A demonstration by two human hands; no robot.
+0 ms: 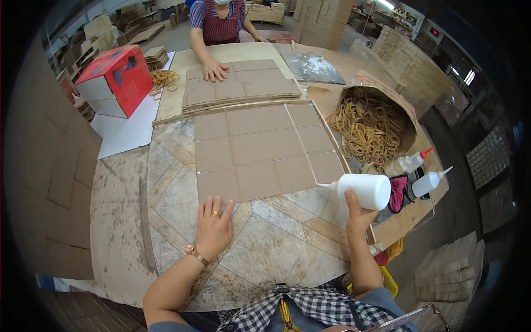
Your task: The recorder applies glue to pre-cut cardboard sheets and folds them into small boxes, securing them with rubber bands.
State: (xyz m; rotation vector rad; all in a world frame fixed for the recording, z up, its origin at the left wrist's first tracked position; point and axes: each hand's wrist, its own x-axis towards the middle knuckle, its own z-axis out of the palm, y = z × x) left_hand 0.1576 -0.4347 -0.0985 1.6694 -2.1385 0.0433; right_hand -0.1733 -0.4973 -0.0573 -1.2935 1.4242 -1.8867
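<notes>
A flat brown cardboard sheet [254,146] with crease lines lies on the worn, patterned tabletop in front of me. My left hand [214,224] rests flat at its near left edge, fingers spread, a ring and a wristwatch showing. In my right hand [358,213] is a white glue bottle [362,191], held on its side. Its thin nozzle points left, at the sheet's near right corner. A pale line, seemingly glue, runs along the right-hand crease up from the nozzle. Whether the tip touches the cardboard I cannot tell.
Across the table a person's hand [214,69] lies on a stack of cardboard sheets [240,88]. To the right are a sack of rubber bands [370,122], two more bottles [428,182] and a pink cloth [397,193]. A red box [116,80] stands at the left.
</notes>
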